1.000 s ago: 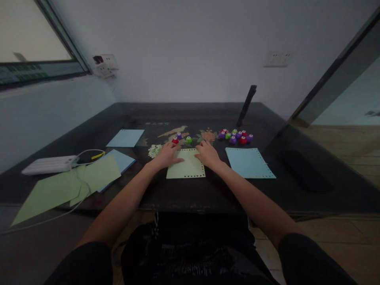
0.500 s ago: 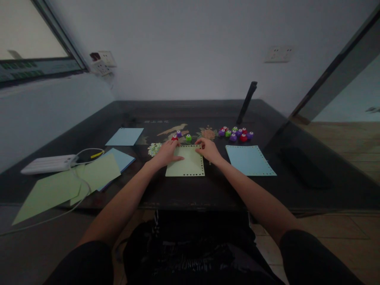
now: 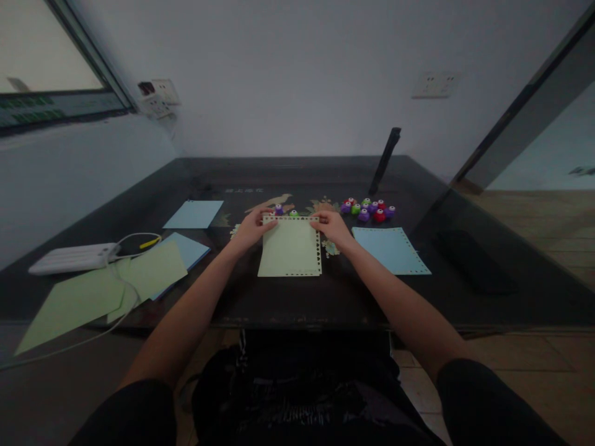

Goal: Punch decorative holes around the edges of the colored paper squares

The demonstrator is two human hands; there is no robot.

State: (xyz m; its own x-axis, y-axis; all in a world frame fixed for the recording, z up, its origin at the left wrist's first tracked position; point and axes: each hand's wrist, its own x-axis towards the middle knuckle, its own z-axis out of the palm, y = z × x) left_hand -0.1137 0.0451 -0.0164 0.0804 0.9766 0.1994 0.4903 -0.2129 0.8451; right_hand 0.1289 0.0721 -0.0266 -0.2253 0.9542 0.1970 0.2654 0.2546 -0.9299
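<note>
Tabletop [image 3: 283, 303] lettering [image 3: 244, 191] blurs beyond hands [image 3: 253, 228] [image 3: 331, 227] holding green paper [image 3: 291, 251].

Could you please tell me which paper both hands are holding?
The pale green punched paper, between the left hand and the right hand; the other green sheets lie left, under a white cable, and the punched blue sheet lies right.

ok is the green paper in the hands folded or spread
Spread: the green paper shows a broad face and no visible fold line.
</note>
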